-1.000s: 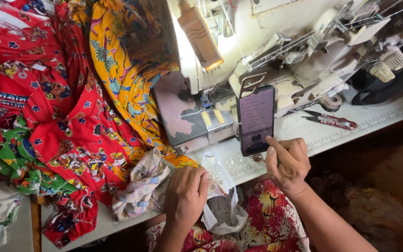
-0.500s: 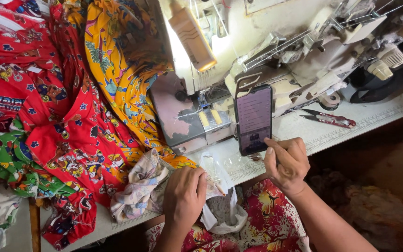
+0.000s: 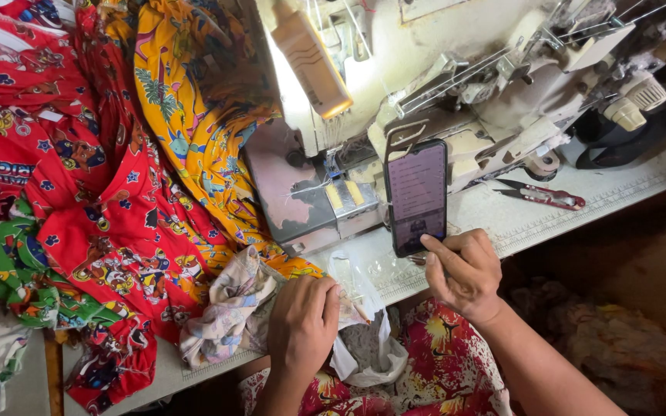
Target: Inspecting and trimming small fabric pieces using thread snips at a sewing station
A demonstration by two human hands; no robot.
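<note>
- Your right hand [image 3: 464, 273] rests at the worktop [image 3: 626, 181] edge, fingers curled together, with the forefinger touching the lower edge of the phone [image 3: 416, 196].
- The phone leans upright against the sewing machine [image 3: 456, 85], screen lit.
- Your left hand [image 3: 301, 322] lies flat, fingers together, on a pale cloth scrap [image 3: 229, 308] and clear plastic [image 3: 360, 277].
- Red snips [image 3: 543, 196] lie right of the phone.
- Red and orange printed fabric [image 3: 109, 192] is piled at left.

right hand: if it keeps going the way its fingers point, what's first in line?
The phone. The right hand points up and left, its forefinger already at the lower edge of the propped phone's screen. Behind that stands the sewing machine; depth between them is unclear.
</note>
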